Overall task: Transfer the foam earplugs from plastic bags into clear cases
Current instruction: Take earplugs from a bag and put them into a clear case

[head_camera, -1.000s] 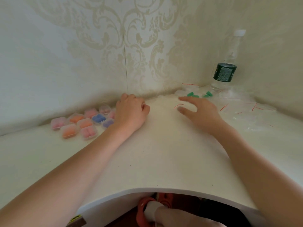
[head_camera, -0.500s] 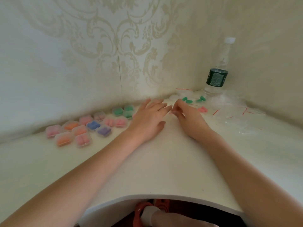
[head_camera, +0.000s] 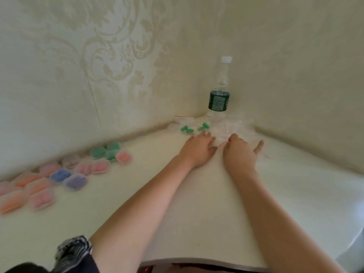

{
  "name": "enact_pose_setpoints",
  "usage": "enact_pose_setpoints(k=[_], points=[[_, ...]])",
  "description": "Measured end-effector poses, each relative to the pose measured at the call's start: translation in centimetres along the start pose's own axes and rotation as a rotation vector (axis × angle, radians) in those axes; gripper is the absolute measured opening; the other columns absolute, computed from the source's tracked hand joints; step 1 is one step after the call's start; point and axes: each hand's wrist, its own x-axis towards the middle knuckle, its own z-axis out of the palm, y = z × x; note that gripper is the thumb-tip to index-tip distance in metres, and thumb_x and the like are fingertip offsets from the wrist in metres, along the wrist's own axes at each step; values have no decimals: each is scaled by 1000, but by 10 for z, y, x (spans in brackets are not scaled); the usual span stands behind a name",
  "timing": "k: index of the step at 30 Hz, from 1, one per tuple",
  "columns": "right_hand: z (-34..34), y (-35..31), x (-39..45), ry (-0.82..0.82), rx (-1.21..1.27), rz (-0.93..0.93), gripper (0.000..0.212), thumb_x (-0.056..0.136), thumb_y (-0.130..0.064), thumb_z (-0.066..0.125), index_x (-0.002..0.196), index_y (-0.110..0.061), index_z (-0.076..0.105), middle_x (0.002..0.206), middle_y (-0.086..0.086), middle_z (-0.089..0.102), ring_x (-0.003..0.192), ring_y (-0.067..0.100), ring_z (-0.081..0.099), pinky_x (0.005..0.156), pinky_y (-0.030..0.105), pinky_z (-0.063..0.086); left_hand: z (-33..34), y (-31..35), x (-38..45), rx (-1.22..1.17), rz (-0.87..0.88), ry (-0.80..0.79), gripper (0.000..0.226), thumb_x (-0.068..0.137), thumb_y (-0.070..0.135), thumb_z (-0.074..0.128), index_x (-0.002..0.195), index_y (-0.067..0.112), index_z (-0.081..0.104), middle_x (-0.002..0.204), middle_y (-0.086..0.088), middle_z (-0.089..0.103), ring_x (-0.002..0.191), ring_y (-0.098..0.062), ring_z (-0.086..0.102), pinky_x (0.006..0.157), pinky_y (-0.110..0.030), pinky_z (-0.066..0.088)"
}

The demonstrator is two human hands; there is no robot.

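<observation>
My left hand [head_camera: 198, 149] lay flat, fingers [head_camera: 204, 135] straight and spread toward the back corner, gripping nothing; my right hand [head_camera: 239, 151] lay beside it, thumb splayed out to the right, fingers [head_camera: 233, 137] bent over the crumpled clear plastic bags [head_camera: 234, 128], though whether they pinched one could not be told. Both hands met at this pile, presumably because the unpacked stock was kept there. Loose green foam earplugs [head_camera: 187, 129] lay just beyond my left fingertips, near the wall. A clear plastic water bottle with a dark green label [head_camera: 219, 95] stood upright in the corner behind the bags, out of the working path. Closed clear cases holding pink, orange, blue, purple and green earplugs [head_camera: 78, 170] were grouped well apart along the left wall of the white tabletop [head_camera: 197, 213], likely keeping finished work separate.
</observation>
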Motion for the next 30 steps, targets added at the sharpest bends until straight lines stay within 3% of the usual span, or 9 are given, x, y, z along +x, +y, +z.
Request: enact_pose_setpoints(k=[3,6,10,14,18,21,25,28,30], points=[[4,0,3,-24,-18,62,27,97,-17,33,114,-10,51,116,7,62,130,23,43,107,67,-10,0,-2,-1,21,-26,152,27,94,29,51,98,5,62,105,-13,61,98,-30,56,77,-33,40],[5,-1,3,-36,18,70,32,99,-22,28,123,-11,48,125,5,59,142,20,27,105,68,-13,-3,-6,-7,64,-43,251,19,95,18,45,91,6,59,95,-13,62,89,-30,57,68,-35,41],[-4,-9,-1,158,-10,-1,23,93,-13,38,110,-15,54,100,4,68,129,26,43,107,67,-11,-11,-20,-25,-169,-99,356,20,95,17,47,84,9,62,86,-5,68,82,-24,61,74,-39,47],[-8,-22,-10,294,44,-200,23,91,-11,46,106,-18,61,104,1,66,114,26,48,113,53,-1,-22,-30,-51,-136,-87,130,27,89,38,59,109,21,64,107,6,66,99,-12,59,87,-29,46],[-9,-43,-25,-55,334,-552,43,88,-8,52,124,-27,61,126,-4,62,123,19,47,103,28,26,-29,-36,-77,39,-22,226,21,94,29,51,106,18,66,101,-2,68,94,-23,60,74,-31,43],[-9,-54,-39,-334,487,-595,44,86,-8,51,123,-28,63,120,-4,66,116,17,55,89,20,38,-36,-44,-95,-38,-95,389,16,93,20,51,96,14,66,90,-6,70,85,-27,63,72,-36,46],[-9,-57,-39,-302,353,-543,39,88,-16,54,125,-26,60,135,-2,56,129,17,44,105,26,32,-50,-56,-115,-348,-226,393,14,91,28,58,99,19,65,87,3,69,84,-11,63,75,-28,47],[-4,-58,-35,-289,271,-498,37,90,-15,49,124,-26,59,132,-1,57,126,21,47,103,31,35,-51,-59,-124,-6,-141,204,48,88,51,55,132,32,51,98,6,58,98,-11,51,78,-26,39],[0,-62,-35,-283,345,-517,33,90,-10,50,117,-23,64,117,1,65,111,20,55,91,26,40,-47,-61,-125,116,-86,259,48,86,51,58,129,30,55,101,5,49,102,-13,43,77,-25,33]])
